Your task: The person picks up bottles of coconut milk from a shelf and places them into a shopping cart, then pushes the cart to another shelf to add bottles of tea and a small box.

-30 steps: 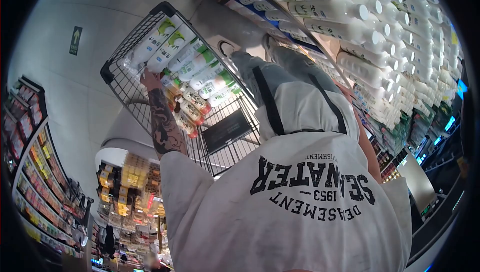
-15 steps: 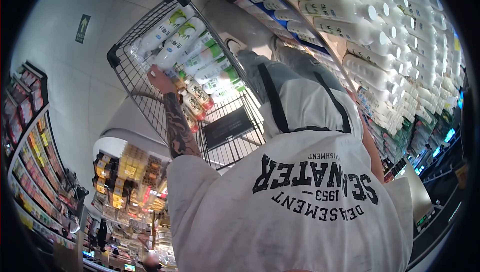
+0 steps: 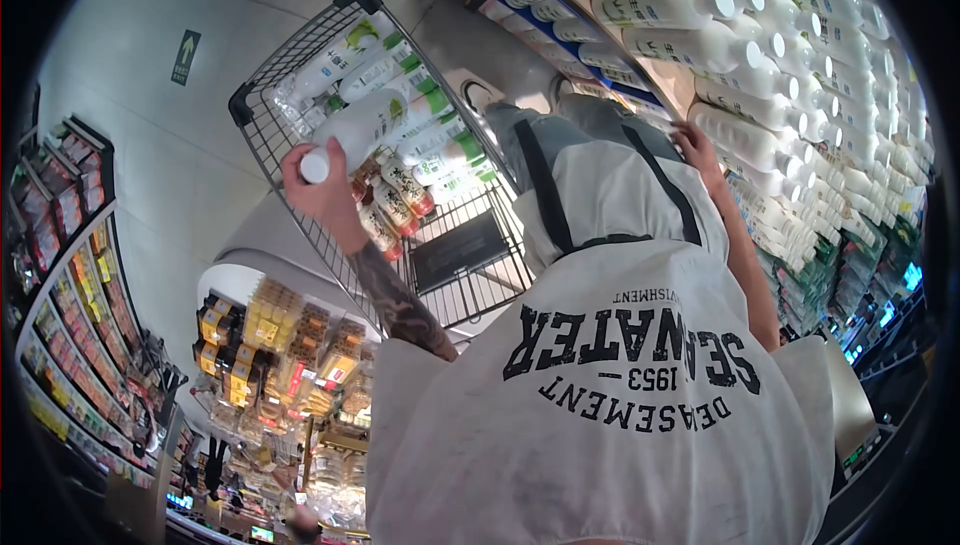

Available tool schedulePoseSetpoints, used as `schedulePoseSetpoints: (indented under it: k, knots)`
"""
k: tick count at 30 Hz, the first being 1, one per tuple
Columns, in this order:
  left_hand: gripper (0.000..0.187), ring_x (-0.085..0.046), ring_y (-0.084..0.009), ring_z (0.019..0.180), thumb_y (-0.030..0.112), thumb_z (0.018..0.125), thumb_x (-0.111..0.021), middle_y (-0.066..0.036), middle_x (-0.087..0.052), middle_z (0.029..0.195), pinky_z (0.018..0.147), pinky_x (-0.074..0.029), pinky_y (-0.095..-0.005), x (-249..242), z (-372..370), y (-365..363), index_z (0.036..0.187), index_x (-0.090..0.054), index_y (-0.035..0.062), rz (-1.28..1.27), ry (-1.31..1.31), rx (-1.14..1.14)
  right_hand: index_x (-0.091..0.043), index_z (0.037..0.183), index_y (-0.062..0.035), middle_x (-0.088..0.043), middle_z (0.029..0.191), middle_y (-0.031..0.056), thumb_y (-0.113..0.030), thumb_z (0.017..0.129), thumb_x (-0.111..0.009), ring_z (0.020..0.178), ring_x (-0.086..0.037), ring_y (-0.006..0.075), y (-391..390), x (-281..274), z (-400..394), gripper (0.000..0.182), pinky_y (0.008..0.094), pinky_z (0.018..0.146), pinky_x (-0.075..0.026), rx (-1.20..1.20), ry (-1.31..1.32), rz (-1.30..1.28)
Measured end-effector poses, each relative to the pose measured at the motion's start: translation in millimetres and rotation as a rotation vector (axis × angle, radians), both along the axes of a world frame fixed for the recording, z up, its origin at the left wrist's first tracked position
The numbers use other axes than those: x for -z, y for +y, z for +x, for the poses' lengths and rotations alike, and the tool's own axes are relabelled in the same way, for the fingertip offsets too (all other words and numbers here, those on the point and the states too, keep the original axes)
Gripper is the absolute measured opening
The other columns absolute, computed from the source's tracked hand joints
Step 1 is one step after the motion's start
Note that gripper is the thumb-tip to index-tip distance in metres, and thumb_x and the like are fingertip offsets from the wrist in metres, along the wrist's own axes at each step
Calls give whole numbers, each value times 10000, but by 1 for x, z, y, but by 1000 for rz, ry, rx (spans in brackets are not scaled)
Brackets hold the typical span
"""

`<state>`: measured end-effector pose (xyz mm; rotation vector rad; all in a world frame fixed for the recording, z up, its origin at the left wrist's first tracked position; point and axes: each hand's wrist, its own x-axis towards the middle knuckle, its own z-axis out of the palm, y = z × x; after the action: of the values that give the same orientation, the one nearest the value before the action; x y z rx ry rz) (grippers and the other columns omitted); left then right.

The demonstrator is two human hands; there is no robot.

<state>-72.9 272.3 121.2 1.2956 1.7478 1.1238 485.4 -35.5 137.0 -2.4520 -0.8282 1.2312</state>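
My left hand (image 3: 322, 190) is closed around the neck of a large white bottle (image 3: 362, 123), its white cap showing between thumb and fingers. The bottle lies tilted over the shopping cart (image 3: 262, 135), above other goods. Beyond it in the cart is a similar white bottle (image 3: 345, 57) with a green picture. Green-and-white packs (image 3: 445, 145) and small red-based bottles (image 3: 398, 195) lie close by. At my right side, my right hand (image 3: 698, 148) is beside the shelf of white bottles, fingers loosely extended, with nothing visible in it.
Rows of large white bottles (image 3: 740, 90) fill the display on the right, with price labels along its edge. A black panel (image 3: 460, 253) sits in the cart's near part. Packaged goods (image 3: 290, 340) stand at lower left, stocked shelves (image 3: 75, 315) farther left. A green arrow sign (image 3: 185, 57) marks the floor.
My left hand has drawn one white bottle up and toward me from beside the other in the cart. My right hand, hidden before, now shows by the shelf.
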Motion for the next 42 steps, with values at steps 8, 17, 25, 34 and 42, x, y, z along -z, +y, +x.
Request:
schedulePoseSetpoints:
  k: [8,17,25,34,42]
  knots:
    - [233,-562,-125,856,145,860,-772,-19,-582,918,757,-449,-235,-166,29,1,1010,-621,51,-34,-365,212,-499,1539,-117,-575,1473,100,-396,1093,-554,1305,-585,196,195,-113,-162,530,353,1097,-473,-188,671,280]
    - [413,-654,-143,908,375,984,-707,-62,-654,1000,817,-540,-296,-156,165,57,1129,-657,-9,-391,-670,215,-514,1486,-38,-621,1390,77,-524,1098,-488,1230,-620,145,165,-106,-151,623,312,1020,-524,82,1214,173]
    - [513,-665,-155,942,432,996,-713,-93,-671,1039,834,-533,-297,-168,244,72,1173,-660,-47,-402,-632,441,-415,1560,10,-575,1493,129,-422,1127,-454,1336,-592,193,140,-132,-126,613,338,1135,-481,128,1131,427]
    - [411,-654,-85,796,388,981,-748,-36,-720,941,680,-502,-234,-175,319,64,1081,-717,-10,-387,-492,650,-534,1458,-23,-627,1333,62,-402,1109,-461,1248,-533,141,103,-157,-89,521,303,1101,-387,197,743,528]
    - [347,-672,-83,840,365,1012,-716,-17,-719,971,675,-505,-228,-204,371,45,1120,-706,36,-378,-178,827,-650,1310,-15,-688,1216,54,-434,1111,-466,1126,-598,126,71,-138,-62,499,284,1009,-448,389,828,693]
